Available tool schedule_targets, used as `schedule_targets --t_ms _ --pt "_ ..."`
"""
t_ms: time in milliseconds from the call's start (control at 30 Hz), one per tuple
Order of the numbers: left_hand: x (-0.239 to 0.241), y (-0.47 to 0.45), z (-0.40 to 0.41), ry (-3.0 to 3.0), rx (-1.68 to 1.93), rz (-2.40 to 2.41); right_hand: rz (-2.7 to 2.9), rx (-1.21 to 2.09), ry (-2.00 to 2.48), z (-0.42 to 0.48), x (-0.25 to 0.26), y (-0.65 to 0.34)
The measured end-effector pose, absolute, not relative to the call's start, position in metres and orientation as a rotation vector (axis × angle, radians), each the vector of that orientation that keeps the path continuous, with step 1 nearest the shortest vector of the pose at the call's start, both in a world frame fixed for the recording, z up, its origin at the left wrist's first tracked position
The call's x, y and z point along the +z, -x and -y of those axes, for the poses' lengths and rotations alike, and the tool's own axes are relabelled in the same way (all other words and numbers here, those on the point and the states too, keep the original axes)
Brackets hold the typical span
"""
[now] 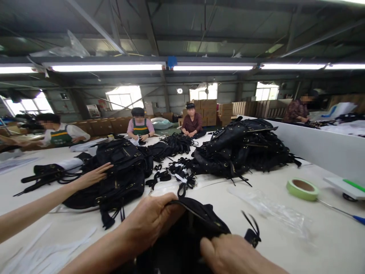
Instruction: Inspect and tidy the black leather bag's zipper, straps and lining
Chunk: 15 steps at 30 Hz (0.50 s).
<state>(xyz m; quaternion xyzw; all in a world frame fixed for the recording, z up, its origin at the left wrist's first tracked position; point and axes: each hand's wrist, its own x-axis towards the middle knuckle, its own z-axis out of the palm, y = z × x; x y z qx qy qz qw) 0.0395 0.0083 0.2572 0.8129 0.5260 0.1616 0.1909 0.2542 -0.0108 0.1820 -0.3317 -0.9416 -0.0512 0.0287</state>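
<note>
My left hand (151, 220) grips the zippered top edge of a black bag (196, 224) at the bottom centre, close to me. My right hand (228, 255) holds the same bag's near right side, fingers closed on the fabric. A small black tassel (252, 234) hangs off the bag's right end. The bag's lower part is hidden below the frame edge.
A co-worker's bare arm reaches in from the left, the hand (95, 174) resting on a heap of black bags (119, 171). A bigger heap (242, 150) lies centre right, loose black straps (173, 175) between. Green tape roll (302, 189) and clear plastic sleeve (265, 205) lie right. Several people sit at the white table's (313, 236) far side.
</note>
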Motion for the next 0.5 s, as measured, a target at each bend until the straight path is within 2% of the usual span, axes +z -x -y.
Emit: schedule_targets --t_ms 67,167,300,367,500 --pt "0.243 -0.037 0.003 -2.003 0.487 -1.352 2.834 -0.153 1.257 0.007 0.207 -0.270" --pt "0.203 -0.029 0.013 -1.677 0.450 -1.229 2.774 -0.160 1.373 -0.006 0.231 -0.276" --pt "0.145 -0.014 0.018 -1.372 0.495 -1.260 2.914 -0.054 1.448 -0.026 0.225 -0.252" --pt "0.131 -0.007 0.024 -1.277 0.590 -1.262 3.019 0.065 1.256 -0.027 0.214 -0.233" --pt "0.130 -0.008 0.045 -1.230 0.838 -1.375 3.210 0.214 0.522 -0.010 0.193 -0.197"
